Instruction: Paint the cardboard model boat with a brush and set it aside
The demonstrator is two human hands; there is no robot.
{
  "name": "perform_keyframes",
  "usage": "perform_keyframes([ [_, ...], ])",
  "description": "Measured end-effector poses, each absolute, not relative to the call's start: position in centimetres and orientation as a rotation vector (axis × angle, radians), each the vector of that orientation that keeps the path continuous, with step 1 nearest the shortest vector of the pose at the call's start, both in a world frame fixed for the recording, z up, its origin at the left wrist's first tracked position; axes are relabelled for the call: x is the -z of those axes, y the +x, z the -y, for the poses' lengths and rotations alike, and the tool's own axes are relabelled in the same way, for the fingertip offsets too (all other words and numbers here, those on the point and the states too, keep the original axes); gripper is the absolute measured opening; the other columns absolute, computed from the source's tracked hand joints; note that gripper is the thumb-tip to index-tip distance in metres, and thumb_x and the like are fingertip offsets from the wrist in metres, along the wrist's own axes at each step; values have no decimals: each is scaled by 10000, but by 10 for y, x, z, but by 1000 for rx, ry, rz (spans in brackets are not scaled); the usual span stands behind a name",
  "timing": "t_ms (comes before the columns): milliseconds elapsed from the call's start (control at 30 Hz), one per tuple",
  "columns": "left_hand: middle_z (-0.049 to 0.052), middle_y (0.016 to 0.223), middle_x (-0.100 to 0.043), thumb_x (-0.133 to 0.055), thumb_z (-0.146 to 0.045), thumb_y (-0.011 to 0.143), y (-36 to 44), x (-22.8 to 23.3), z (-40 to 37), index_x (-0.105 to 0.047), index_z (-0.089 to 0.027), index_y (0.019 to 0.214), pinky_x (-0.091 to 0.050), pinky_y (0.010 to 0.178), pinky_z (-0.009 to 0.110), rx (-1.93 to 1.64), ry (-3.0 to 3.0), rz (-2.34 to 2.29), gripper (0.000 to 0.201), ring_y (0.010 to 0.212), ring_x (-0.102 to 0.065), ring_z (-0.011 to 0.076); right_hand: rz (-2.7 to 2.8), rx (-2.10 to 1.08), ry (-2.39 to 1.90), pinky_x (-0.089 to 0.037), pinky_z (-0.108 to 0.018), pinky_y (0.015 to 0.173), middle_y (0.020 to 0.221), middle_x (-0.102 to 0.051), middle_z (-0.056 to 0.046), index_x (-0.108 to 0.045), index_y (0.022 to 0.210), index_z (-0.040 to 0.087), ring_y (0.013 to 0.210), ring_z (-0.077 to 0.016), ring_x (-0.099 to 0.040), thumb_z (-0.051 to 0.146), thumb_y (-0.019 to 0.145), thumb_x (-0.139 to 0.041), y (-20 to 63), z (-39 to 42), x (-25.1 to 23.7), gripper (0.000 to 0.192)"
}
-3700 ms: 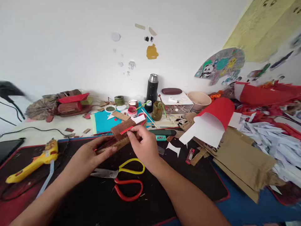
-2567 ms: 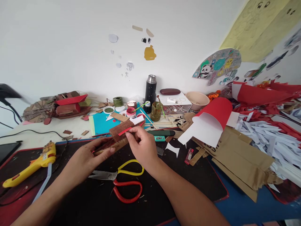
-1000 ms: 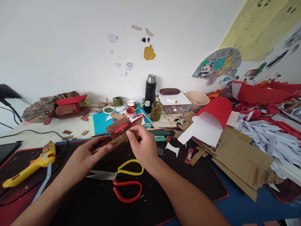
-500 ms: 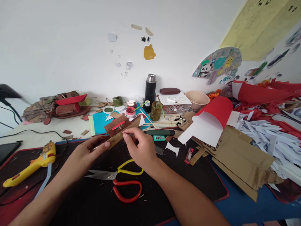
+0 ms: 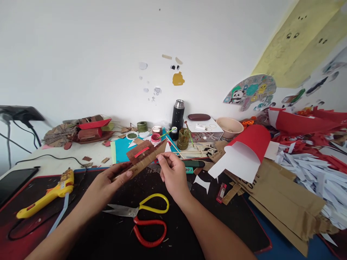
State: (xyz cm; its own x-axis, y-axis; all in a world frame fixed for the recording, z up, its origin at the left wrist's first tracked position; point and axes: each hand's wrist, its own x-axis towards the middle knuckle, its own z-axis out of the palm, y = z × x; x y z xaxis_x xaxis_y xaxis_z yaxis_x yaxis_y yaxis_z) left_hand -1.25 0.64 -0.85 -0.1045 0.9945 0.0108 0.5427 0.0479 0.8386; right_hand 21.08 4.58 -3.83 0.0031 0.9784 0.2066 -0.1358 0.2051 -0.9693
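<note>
A: Cardboard, brown and corrugated — we hold the cardboard piece (image 5: 145, 156) up off the black mat (image 5: 217, 220), over its far edge, tilted so the right end rides higher. Raised like that, its face turns to us, probably so we can see the small parts on it.

B: Grip?

A: Left hand (image 5: 108, 182) is curled under the low left end, thumb on top, closed on it. Right hand (image 5: 172, 173) pinches the high right end between thumb and forefinger, other fingers loosely folded. Two ends held, so the strip doesn't sag.

B: What's on it?

A: Darker brown block on top with a thin red strip (image 5: 141, 152) lying flat on it. Can't tell if it's glued.

B: Tools?

A: Scissors (image 5: 141, 216), one yellow loop and one red, lie shut on the mat just beneath our wrists. Yellow glue gun (image 5: 45, 196) sits near the mat's left edge, cord trailing. Both within reach but untouched.

B: Rest?

A: Curled red-and-white paper sheet (image 5: 242, 151) and flat cardboard slabs (image 5: 287, 209) lie at the mat's right edge. Black flask (image 5: 177, 115) stands by the wall, near paint pots and sticks.
</note>
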Motion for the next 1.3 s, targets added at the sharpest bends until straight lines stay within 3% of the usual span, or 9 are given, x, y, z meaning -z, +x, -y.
perform_keyframes([
  [300, 140, 1325, -876, -710, -860, 826, -11, 17, -5, -816, -204, 1350, -667, 1074, 488, -955, 1607, -1665, 847, 1223, -828, 406, 1159, -1219, -935, -292, -246, 406, 616, -527, 72, -687, 899, 229, 430, -103, -407, 665, 936, -783, 211, -43, 30, 448],
  [600, 109, 1303, -882, -673, -837, 851, -36, 15, 8, -817, -264, 1295, -662, 1067, 480, -970, 1800, -1793, 739, 1200, -828, 394, 1076, -1205, -918, -257, -246, 392, 573, -472, 97, -686, 879, 229, 388, -94, -377, 692, 896, -783, 216, -50, 28, 473],
  [700, 126, 1284, -881, -659, -887, 784, -61, 1, 8, -816, -259, 1271, -679, 1005, 493, -916, 1813, -1935, 810, 1177, -828, 422, 1070, -1209, -913, -254, -250, 396, 577, -474, 97, -694, 886, 226, 392, -94, -375, 691, 888, -792, 217, -52, 27, 476],
  [867, 123, 1388, -847, -592, -941, 771, -107, -25, -2, -783, -248, 1389, -631, 1093, 532, -857, 1806, -2107, 949, 1251, -795, 438, 1065, -1211, -903, -267, -260, 401, 575, -478, 91, -701, 873, 223, 395, -99, -382, 714, 870, -811, 216, -52, 26, 502],
  [1033, 155, 1423, -822, -525, -850, 834, -121, -27, -22, -757, -221, 1422, -613, 1090, 521, -644, 1952, -2109, 893, 1269, -777, 431, 1066, -1206, -901, -282, -265, 405, 575, -485, 85, -701, 860, 227, 396, -104, -389, 749, 854, -827, 216, -52, 27, 538],
  [1200, 192, 1343, -844, -577, -727, 811, -121, -12, -51, -792, -189, 1284, -595, 1092, 541, -544, 2049, -2045, 748, 1224, -771, 438, 1089, -1214, -912, -278, -260, 397, 567, -475, 85, -718, 873, 225, 396, -111, -391, 783, 849, -831, 217, -52, 28, 570],
  [1300, 193, 1402, -826, -596, -658, 798, -125, -5, -69, -786, -191, 1297, -568, 1132, 517, -491, 2087, -2014, 709, 1292, -747, 430, 1113, -1217, -917, -288, -259, 396, 582, -486, 78, -728, 879, 224, 402, -114, -404, 790, 848, -839, 217, -51, 28, 578],
])
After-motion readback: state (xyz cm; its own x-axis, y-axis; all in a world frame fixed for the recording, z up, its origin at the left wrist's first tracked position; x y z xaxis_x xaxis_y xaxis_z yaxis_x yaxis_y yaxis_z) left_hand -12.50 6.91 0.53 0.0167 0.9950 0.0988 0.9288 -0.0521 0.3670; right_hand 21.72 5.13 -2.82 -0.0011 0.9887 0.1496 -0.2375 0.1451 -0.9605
